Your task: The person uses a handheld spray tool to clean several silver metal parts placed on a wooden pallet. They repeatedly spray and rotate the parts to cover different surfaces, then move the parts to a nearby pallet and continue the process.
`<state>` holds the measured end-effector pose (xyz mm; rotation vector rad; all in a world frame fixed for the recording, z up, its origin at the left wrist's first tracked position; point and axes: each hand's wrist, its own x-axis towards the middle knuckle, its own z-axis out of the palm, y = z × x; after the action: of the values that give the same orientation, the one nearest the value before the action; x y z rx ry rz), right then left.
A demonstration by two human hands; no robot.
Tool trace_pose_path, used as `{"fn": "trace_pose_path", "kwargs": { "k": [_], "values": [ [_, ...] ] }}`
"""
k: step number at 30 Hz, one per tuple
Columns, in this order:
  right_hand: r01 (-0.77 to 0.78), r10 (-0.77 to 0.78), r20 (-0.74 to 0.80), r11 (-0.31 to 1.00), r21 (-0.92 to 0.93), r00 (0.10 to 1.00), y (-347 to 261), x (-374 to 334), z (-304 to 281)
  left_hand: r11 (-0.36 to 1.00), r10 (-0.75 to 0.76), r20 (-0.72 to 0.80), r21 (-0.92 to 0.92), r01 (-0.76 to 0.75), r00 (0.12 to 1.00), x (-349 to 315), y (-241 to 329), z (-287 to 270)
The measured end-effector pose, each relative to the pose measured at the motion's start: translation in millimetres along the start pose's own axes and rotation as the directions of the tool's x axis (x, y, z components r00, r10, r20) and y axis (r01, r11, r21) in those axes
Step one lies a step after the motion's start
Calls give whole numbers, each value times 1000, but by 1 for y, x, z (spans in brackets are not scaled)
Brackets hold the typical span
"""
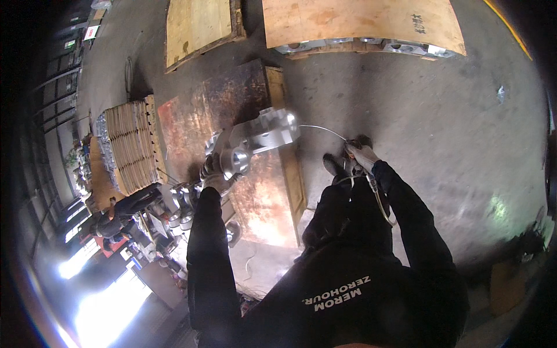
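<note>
Over a worn wooden bench top (255, 200), my gloved left hand (216, 177) grips a silver machined metal casting (264, 133) by its near end, close to a round bore. The casting is slightly blurred and tilted, its far end pointing right. My gloved right hand (362, 155) is closed around an air blow gun (350, 152), whose body is mostly hidden by the fingers. Its long thin curved nozzle (325, 129) reaches left to the casting's right end. A pale hose (380, 200) hangs in a loop below my right hand.
Several more metal parts (184, 211) sit left of my left forearm. A stack of cardboard sheets (130, 145) stands at the left. Wooden-topped crates (360, 20) lie ahead, one with metal parts under its lid. Another person (113, 223) is at the far left. Grey concrete floor (447, 116) extends right.
</note>
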<state>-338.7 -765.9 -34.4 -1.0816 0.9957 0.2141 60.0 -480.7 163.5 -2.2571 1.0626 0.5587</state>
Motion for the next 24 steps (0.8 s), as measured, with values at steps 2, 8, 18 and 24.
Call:
{"fn": "trace_pose_path", "kwargs": {
  "k": [2,8,18,24],
  "values": [
    [-200,195,47,973,113,980,13,14,-3,1000,25,-4,-4,-25,1000,6,-1,-4],
    [-238,222,122,962,135,967,-20,8,-14,994,-101,106,48,96,989,-4,4,-11],
    [464,-501,45,759,-457,864,-32,-22,-8,992,-123,156,46,117,980,-1,3,-8],
    [342,-512,-149,735,-586,846,-47,-5,-2,997,-81,182,5,81,980,7,8,-17]
  ]
}}
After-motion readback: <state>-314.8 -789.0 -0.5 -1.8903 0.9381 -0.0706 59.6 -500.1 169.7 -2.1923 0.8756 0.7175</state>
